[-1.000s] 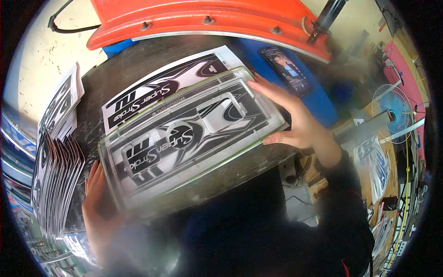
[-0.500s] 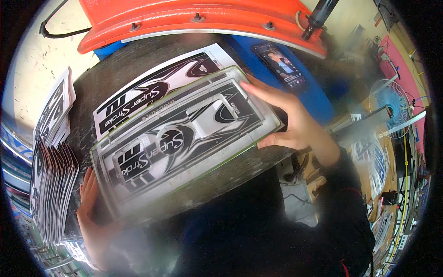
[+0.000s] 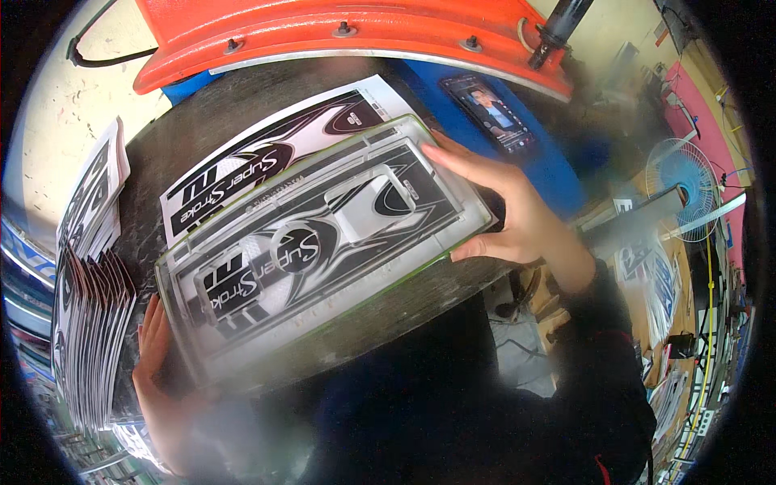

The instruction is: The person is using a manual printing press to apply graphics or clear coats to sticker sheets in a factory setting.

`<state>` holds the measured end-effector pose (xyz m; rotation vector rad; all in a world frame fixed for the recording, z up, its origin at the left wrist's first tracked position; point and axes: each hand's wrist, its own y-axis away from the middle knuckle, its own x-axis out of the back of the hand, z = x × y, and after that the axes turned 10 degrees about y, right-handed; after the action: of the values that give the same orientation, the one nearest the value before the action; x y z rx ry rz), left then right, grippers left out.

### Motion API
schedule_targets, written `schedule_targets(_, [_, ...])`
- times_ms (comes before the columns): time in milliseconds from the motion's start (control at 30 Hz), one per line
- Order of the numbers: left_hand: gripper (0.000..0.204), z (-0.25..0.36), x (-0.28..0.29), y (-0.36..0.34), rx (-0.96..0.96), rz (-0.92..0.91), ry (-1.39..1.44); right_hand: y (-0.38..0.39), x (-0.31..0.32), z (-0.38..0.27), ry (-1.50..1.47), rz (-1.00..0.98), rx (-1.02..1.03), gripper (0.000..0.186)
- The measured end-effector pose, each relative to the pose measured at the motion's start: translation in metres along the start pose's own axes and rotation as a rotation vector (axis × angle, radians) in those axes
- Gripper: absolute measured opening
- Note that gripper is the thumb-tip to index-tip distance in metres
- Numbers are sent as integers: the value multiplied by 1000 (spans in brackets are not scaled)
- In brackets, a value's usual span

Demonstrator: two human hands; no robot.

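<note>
A clear, rectangular cutting die [image 3: 380, 271] with raised inner outlines lies tilted over a black-and-white printed sheet, whose pattern shows through it. My right hand [image 3: 509, 206] grips its right end, fingers along the far corner and thumb on the near edge. At the left end, my left hand [image 3: 155, 356] holds the die's edge with its fingers close together; its thumb is hidden or blurred. Just beyond the die, another printed sheet [image 3: 360, 105] with a white border pokes out. All of this rests on a dark, worn work surface [image 3: 356, 368].
Left of the die stands a fanned stack of printed sheets [image 3: 95, 339]. A red machine beam [image 3: 347, 32] with bolts spans the far side. A phone [image 3: 489, 113] with a lit screen lies on a blue surface [image 3: 558, 182]. Further right are a fan [image 3: 683, 190] and a cluttered bench.
Both hands and the die keep almost the same place, with only a very slight shift to the left. The picture on the phone differs a little.
</note>
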<state>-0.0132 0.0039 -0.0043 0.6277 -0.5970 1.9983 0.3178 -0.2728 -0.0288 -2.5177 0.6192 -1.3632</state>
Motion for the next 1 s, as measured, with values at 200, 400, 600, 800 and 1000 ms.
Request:
schedule_targets(200, [104,-1,0,1,-2,4,17,1,0,0,16,10,13,101])
schedule_targets(400, [102,3,-4,1,-9,27,-6,1,0,0,-21,-2,-10,99])
schedule_targets(600, [101,5,-2,0,0,1,30,1,1,-2,-30,4,3,94])
schedule_targets(800, [100,7,-2,-1,31,6,-2,0,1,-3,-31,2,-10,93])
schedule_targets(1000, [99,7,1,-2,19,-10,-39,2,3,-6,18,-24,-36,89])
